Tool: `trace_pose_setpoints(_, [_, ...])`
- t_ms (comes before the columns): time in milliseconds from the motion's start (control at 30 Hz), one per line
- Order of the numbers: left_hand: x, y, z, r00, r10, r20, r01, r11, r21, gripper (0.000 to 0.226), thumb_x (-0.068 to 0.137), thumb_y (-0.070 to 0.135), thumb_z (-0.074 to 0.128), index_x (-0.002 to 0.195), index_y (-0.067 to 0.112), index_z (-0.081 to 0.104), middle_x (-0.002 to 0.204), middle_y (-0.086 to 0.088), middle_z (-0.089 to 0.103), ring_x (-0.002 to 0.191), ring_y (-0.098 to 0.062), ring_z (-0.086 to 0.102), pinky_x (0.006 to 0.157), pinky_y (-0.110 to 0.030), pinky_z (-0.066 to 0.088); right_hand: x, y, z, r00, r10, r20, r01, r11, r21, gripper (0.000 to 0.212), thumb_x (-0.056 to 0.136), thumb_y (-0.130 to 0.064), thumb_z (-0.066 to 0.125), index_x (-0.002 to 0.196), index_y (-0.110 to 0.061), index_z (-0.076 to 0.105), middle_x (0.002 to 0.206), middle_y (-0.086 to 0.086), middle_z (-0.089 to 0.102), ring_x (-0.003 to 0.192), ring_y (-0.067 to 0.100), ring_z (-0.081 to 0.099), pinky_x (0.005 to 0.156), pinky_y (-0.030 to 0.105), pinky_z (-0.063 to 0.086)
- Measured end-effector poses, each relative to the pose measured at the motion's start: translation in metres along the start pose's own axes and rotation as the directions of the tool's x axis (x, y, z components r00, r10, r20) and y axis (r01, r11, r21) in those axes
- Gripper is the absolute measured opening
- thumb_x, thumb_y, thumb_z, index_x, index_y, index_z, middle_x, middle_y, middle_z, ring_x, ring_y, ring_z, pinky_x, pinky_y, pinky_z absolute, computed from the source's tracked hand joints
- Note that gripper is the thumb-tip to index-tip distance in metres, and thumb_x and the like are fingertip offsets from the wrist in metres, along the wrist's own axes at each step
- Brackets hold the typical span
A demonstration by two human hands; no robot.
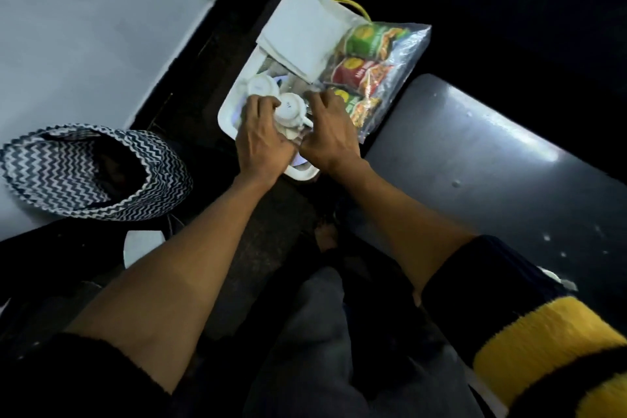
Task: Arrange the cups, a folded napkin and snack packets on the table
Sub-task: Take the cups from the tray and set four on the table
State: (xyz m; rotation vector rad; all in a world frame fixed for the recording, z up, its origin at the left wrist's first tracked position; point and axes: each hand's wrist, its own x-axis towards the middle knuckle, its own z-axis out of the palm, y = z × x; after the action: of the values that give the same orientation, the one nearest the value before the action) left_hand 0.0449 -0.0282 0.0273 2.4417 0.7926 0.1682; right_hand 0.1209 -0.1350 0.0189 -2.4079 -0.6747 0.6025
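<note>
Tray (228, 112) cup (288, 107) sits between both hands' fingers (259, 105).

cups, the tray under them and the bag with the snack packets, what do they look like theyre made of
Cups: likely glazed ceramic; white, smooth, thick-walled, with a moulded handle.
Tray: probably plastic; white, with a rounded moulded rim, though blur leaves it open.
Bag: thin clear plastic film; see-through, crinkled and glinting.
Snack packets: glossy printed foil or plastic, judging by the sheen.

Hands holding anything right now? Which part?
The left hand grips the side of an upside-down white cup in the tray. Whether the right hand holds anything cannot be told.
</note>
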Motion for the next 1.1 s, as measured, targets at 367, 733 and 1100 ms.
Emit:
trace_pose_setpoints(367, [0.092,-0.055,0.031,0.918,-0.01,0.398,-0.152,0.915,0.375,0.073,0.078,0.008,0.071,0.144,0.022,0.043,0.156,-0.009,0.031,0.145,-0.034,0.029,0.098,-0.054,0.048,0.06,-0.002,0.053,0.981,-0.026,0.193,0.08,0.958,-0.274,0.092,0.075,-0.044,0.078,0.148,-0.014,0.032,0.136,0.017,0.045,0.128,0.036,0.042,0.095,0.045,0.048])
trace_pose_setpoints(733, [0.083,-0.066,0.012,0.974,-0.135,0.18,0.101,0.977,0.186,0.057,0.072,0.023,0.072,0.128,0.024,0.058,0.13,-0.012,0.051,0.116,-0.037,0.054,0.09,-0.043,0.049,0.042,-0.004,0.038,0.995,-0.101,0.021,0.102,0.994,-0.044,0.077,0.066,-0.051,0.05,0.126,-0.003,0.05,0.111,0.021,0.054,0.108,0.036,0.051,0.082,0.043,0.049])
trace_pose_setpoints(1100, [-0.011,-0.007,0.026,0.699,-0.548,0.459,0.672,0.285,-0.683,0.025,0.087,0.011,0.07,0.111,0.007,0.065,0.096,-0.007,0.07,0.083,-0.022,0.068,0.072,-0.034,0.057,-0.057,0.075,-0.008,0.896,0.432,0.102,-0.331,0.496,0.803,0.073,0.053,-0.015,0.077,0.118,-0.018,0.044,0.109,0.005,0.06,0.094,0.026,0.068,0.067,0.036,0.06])
